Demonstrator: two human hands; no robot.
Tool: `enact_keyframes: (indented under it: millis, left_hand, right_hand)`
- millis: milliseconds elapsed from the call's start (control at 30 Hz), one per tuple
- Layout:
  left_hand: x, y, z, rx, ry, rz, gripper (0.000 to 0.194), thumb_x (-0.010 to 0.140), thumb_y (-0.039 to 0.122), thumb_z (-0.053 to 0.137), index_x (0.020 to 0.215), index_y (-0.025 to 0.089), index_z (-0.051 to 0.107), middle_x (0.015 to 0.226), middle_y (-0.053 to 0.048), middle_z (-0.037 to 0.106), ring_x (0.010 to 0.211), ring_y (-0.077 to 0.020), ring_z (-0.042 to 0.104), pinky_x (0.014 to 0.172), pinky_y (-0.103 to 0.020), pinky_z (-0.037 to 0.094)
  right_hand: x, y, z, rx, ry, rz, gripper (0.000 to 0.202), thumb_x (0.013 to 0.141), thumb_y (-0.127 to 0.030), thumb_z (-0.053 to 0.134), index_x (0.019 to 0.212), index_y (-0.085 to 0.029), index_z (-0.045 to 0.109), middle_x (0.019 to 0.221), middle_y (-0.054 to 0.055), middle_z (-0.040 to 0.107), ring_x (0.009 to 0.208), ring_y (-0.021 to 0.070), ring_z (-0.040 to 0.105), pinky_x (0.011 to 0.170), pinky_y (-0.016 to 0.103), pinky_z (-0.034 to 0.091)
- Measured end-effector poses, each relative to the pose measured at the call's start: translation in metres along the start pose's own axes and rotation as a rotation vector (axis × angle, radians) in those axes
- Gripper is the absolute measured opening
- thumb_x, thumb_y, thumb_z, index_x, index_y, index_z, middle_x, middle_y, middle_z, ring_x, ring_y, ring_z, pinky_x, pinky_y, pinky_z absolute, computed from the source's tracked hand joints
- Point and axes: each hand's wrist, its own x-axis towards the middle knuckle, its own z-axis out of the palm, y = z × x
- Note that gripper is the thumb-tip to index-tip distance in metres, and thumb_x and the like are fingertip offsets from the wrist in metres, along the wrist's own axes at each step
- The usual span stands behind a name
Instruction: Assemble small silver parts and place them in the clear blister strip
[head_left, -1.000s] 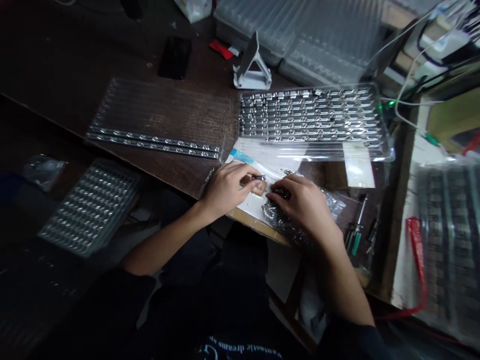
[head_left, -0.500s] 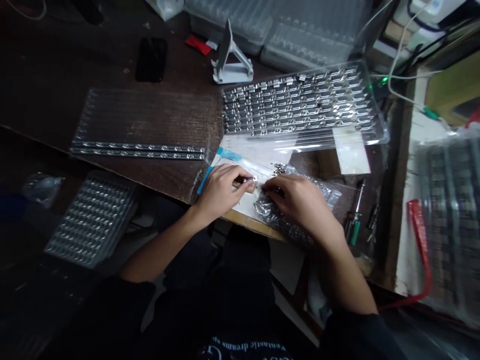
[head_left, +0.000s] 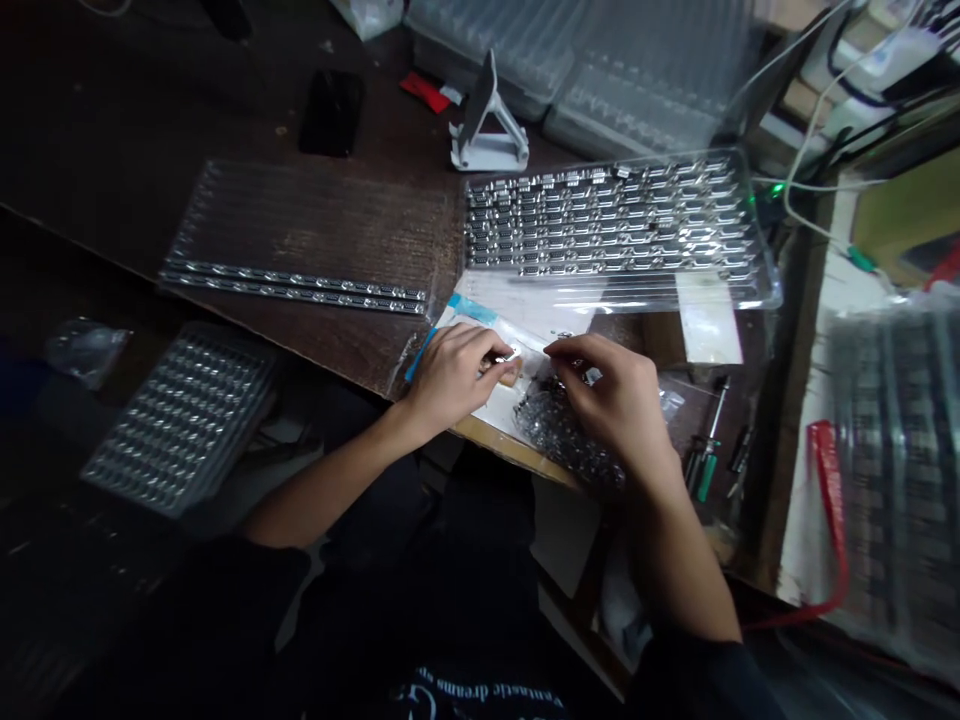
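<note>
My left hand (head_left: 459, 375) is closed, with a small metal D-sub connector (head_left: 511, 355) pinched between thumb and forefinger. Beneath those fingertips sits a small tan block (head_left: 511, 376) on a white sheet (head_left: 499, 405). A short gap to the right, my right hand (head_left: 611, 385) has thumb and forefinger drawn together in a pinch. Whatever is between them is too small to make out. Under the right hand lies a clear plastic bag (head_left: 566, 430) with many tiny dark and shiny parts, partly hidden by the palm.
A clear tray (head_left: 637, 292) full of connectors lies behind my hands. Another clear tray (head_left: 315, 215), left, has two filled rows. A phone stand (head_left: 489, 150), a dark phone (head_left: 331, 112), a small box (head_left: 709, 320) and green-handled screwdrivers (head_left: 706, 475) surround the work. Stacked trays (head_left: 180, 415) stand lower left.
My right hand has lifted off the small parts on the bag, its fingertips now a little higher and farther right. The left hand still holds the connector. The whole view has shifted slightly.
</note>
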Motion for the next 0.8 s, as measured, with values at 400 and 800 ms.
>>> enact_keyframes:
  millis: [400,800]
  left_hand:
    - [-0.009,-0.005,-0.02,-0.269,0.243,-0.033,0.01,0.09,0.016,0.067,0.1,0.019,0.067,0.1,-0.004,0.076,0.097,-0.0173,0.072,0.089,-0.03,0.056]
    - [0.003,-0.043,-0.074,0.015,0.191,-0.098,0.013,0.094,0.022,0.062,0.103,0.02,0.071,0.105,-0.004,0.078,0.098,-0.018,0.073,0.089,-0.029,0.056]
  right_hand:
    - [0.013,-0.002,0.04,0.11,-0.082,-0.237,0.017,0.092,-0.009,0.052,0.093,-0.02,0.064,0.089,0.005,0.071,0.08,0.0179,0.067,0.074,0.028,0.05]
    - [0.012,-0.011,0.038,-0.095,-0.268,-0.382,0.023,0.097,-0.009,0.049,0.109,-0.015,0.068,0.107,0.012,0.072,0.095,0.0237,0.065,0.082,0.034,0.052]
